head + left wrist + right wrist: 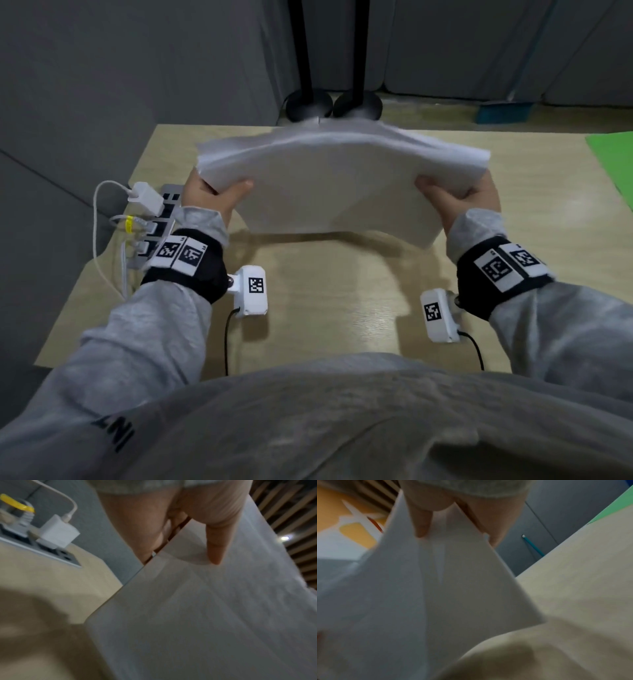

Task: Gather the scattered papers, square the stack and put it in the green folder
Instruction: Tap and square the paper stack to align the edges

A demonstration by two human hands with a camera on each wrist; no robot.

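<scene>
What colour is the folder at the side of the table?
Bright green. The folder shows best in the head view, at the table's right edge.

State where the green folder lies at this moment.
In the head view the green folder lies flat at the far right edge of the table, beyond the right hand and apart from the paper stack held up in both hands.

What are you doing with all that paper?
A person is holding a stack of white papers up over a wooden table, one side in the left hand and the other in the right hand. The stack stands upright and bows in the middle, and its top edges look uneven. The green folder lies at the table's right edge, with the papers not in it yet.
</scene>
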